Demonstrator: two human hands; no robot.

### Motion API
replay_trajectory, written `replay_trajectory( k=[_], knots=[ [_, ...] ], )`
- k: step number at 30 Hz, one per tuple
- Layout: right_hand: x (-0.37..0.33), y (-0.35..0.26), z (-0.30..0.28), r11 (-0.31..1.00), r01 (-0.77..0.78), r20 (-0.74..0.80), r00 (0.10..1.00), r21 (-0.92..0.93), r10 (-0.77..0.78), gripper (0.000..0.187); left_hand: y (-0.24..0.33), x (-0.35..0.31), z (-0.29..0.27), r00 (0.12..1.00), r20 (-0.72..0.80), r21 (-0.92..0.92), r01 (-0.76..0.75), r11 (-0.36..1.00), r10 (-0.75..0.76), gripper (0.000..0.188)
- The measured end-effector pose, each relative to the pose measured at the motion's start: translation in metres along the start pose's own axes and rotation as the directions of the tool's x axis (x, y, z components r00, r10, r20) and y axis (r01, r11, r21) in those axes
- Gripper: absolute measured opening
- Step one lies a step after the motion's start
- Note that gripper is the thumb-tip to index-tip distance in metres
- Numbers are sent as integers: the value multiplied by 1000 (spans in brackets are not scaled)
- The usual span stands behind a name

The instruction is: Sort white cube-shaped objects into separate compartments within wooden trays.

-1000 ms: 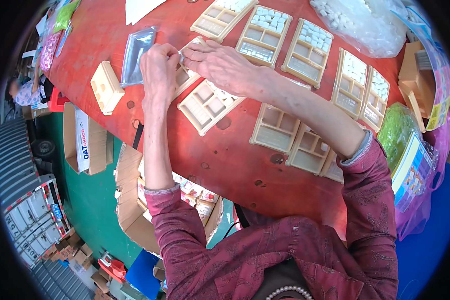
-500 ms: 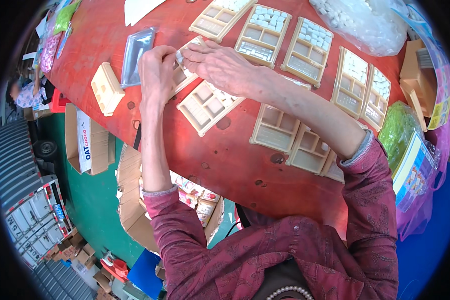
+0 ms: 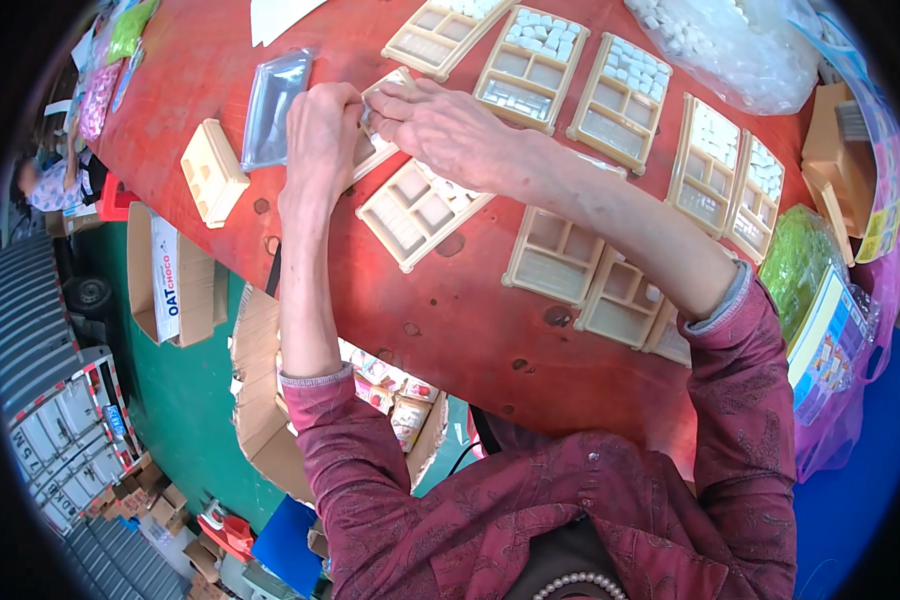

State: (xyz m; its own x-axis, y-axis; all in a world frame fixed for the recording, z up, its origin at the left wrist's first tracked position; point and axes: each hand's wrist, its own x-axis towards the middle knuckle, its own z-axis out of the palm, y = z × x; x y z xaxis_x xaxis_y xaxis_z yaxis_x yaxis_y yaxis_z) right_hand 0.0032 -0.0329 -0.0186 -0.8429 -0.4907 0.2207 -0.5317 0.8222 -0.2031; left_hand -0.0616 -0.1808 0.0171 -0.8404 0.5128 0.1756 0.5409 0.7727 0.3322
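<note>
My left hand (image 3: 322, 125) is closed in a pinch at the far end of a cream compartment tray (image 3: 372, 158). My right hand (image 3: 455, 138) reaches across from the right, its bent fingers meeting the left fingertips over the same tray. A small whitish bit shows between the two hands, but what either holds is hidden. Just below my right hand lies another cream tray (image 3: 407, 215), with white pieces partly under the hand. To the left of my left hand sit a clear plastic tray (image 3: 275, 110) and a cream divided tray (image 3: 213, 175) tipped on its side.
More trays with white pieces (image 3: 625, 90) stand across the red table (image 3: 450, 330), others (image 3: 553, 255) near its front edge. At far right are a bag of white pieces (image 3: 725, 45) and green packing (image 3: 795, 250). Below the edge, an open carton (image 3: 260, 400) holds small packets.
Both hands have shifted only slightly over the same tray, the left one a little up and to the right. The white piece between them is less visible now. The other trays stay put.
</note>
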Motion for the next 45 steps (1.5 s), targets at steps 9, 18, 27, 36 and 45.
replay_trajectory(
  k=[9,18,27,36,45],
  knots=[
    [0,-1,0,993,26,-4,1000,-118,-26,41,1,-3,1,996,-6,-117,88,989,-90,16],
    [6,4,0,996,33,-6,999,-87,-34,35,2,-20,-6,976,30,-298,213,931,-213,18],
    [15,12,-8,916,9,-115,993,402,40,23,-2,-17,-2,989,-81,-267,100,958,-126,19],
    [23,1,4,941,-143,-168,965,305,201,2,-1,-16,-4,987,10,-222,156,963,-157,19],
    [22,3,10,927,-120,-216,954,354,206,6,-7,-16,-3,993,13,-207,117,971,-117,19]
  ],
)
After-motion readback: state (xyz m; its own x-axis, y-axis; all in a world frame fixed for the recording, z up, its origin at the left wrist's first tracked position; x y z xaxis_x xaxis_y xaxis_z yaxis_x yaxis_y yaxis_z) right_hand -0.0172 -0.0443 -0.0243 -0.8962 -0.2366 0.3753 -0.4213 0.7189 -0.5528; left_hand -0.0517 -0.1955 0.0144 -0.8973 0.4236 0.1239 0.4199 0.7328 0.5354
